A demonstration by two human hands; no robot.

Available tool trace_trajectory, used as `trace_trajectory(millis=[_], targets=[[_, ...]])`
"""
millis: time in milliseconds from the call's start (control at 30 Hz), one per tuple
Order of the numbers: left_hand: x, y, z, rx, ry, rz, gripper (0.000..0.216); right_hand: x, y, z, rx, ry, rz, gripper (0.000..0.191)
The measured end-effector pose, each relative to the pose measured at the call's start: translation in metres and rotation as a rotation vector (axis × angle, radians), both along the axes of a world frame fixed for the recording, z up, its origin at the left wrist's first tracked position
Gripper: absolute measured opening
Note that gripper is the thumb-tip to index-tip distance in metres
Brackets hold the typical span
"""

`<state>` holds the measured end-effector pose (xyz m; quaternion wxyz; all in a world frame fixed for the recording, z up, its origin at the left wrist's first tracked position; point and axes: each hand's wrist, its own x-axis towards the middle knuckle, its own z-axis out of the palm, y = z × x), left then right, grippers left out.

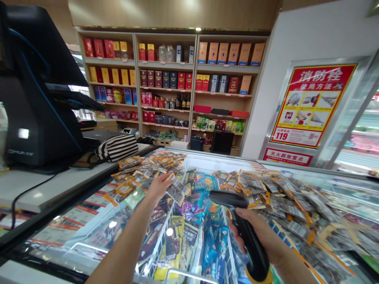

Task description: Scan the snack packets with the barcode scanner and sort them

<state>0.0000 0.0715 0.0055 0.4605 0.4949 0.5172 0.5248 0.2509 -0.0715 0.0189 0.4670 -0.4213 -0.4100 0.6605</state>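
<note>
My left hand (pixel 160 185) reaches forward over the glass lid of a chest freezer (pixel 89 221) and pinches a small clear snack packet (pixel 177 190) at the edge of a pile of similar packets (pixel 148 167). My right hand (pixel 263 236) is wrapped round the grip of a black barcode scanner (pixel 237 215) with a yellow base, its head pointing left toward the held packet. A second, larger heap of packets (pixel 284 201) lies on the lid to the right.
A black checkout terminal (pixel 32 98) stands on the white counter (pixel 44 185) at left, beside a striped pouch (pixel 117 146). Ice-cream packs (pixel 189 236) show under the glass. Shelves of boxed bottles (pixel 171 79) line the back wall; a red fire-hydrant poster (pixel 310 104) hangs at right.
</note>
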Motion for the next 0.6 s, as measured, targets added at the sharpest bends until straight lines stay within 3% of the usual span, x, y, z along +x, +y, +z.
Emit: trace_trajectory(millis=[133,333,467,600], targets=[[-0.001,-0.003,0.003,-0.017,-0.027,-0.015,0.019,0.006,0.002,0.004,-0.017,-0.014,-0.053,0.028],[0.020,-0.003,-0.002,-0.095,-0.108,-0.007,0.025,0.048,0.006,0.019,0.040,0.115,-0.293,0.020],[0.065,0.009,0.003,-0.100,-0.104,0.013,0.028,0.065,0.004,0.025,0.096,0.252,-0.339,0.023],[0.136,0.021,0.010,-0.027,-0.008,-0.004,0.028,0.064,0.005,0.025,0.099,0.287,-0.332,0.023]])
